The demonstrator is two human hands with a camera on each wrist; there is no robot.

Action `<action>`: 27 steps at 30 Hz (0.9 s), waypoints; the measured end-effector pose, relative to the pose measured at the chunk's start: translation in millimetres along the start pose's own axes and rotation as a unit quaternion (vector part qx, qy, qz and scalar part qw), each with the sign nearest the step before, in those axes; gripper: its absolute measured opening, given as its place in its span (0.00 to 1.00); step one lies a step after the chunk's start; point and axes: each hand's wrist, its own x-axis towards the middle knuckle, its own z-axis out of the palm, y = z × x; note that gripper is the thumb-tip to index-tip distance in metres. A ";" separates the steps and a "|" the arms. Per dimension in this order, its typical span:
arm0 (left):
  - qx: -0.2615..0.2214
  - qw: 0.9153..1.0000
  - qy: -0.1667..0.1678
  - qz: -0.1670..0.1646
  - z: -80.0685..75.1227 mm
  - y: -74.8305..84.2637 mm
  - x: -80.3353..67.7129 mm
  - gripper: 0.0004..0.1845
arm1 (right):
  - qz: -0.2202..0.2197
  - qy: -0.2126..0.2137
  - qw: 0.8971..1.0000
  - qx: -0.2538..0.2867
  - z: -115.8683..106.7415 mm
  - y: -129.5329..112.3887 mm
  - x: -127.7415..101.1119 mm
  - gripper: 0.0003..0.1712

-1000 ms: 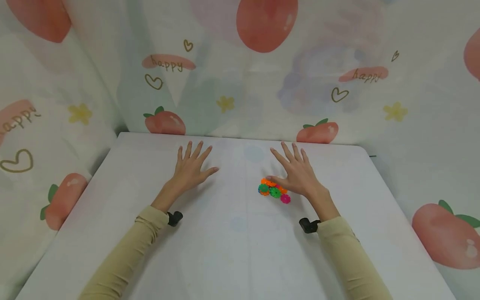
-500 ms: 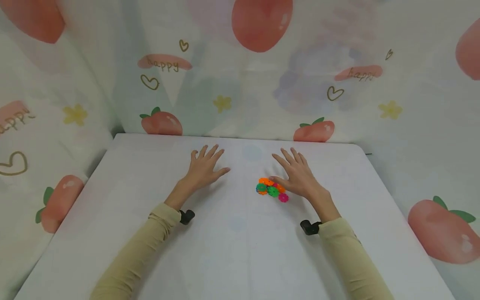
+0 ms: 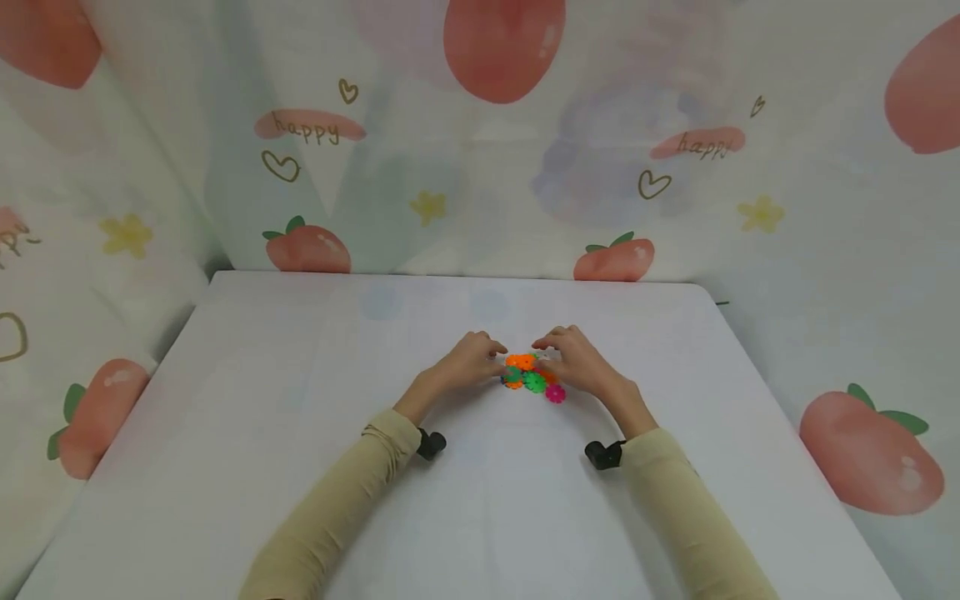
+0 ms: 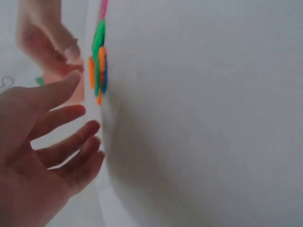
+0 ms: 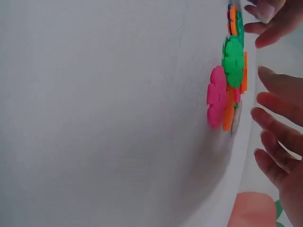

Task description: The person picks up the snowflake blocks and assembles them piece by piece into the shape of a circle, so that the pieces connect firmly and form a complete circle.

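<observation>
A small cluster of flat flower-shaped plastic discs (image 3: pixel 531 377) in orange, green and pink lies on the white table (image 3: pixel 300 375). My two hands meet over it. My left hand (image 3: pixel 471 360) reaches in from the left. In the left wrist view its fingers (image 4: pixel 71 137) are loosely spread, with the thumb tip close to the discs (image 4: pixel 98 66), and they hold nothing. My right hand (image 3: pixel 573 360) comes in from the right. Its fingers (image 5: pixel 277 118) hang relaxed just beside the discs (image 5: pixel 228 85), with no piece between them.
The table has rounded far corners and is walled at the back and sides by a draped cloth (image 3: pixel 480 167) printed with peaches, hearts and "happy". A black wrist camera mount (image 3: pixel 431 443) sits under each beige sleeve.
Both hands lay flat and spread on the table a second ago. The left hand has slid right, the right hand has curled in, and they now meet at the discs. The view has shifted slightly.
</observation>
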 end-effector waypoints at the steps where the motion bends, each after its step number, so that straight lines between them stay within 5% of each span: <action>1: -0.006 1.000 -0.002 0.005 3.1 1.7 2.5 0.20 | -0.002 -0.002 1.000 0.000 2.1 0.5 1.4 0.17; 12: -0.026 1.000 0.000 -0.007 9.6 12.3 5.4 0.15 | 0.000 -0.001 1.000 0.011 14.6 3.3 12.4 0.12; 19: -0.082 0.996 0.016 -0.030 2.7 -1.5 -3.5 0.08 | 0.009 0.031 0.999 0.041 21.1 -2.8 16.0 0.13; 27: -0.170 0.980 0.073 -0.068 -10.9 -12.8 -19.3 0.04 | 0.009 0.071 0.995 0.073 24.3 -13.4 19.7 0.05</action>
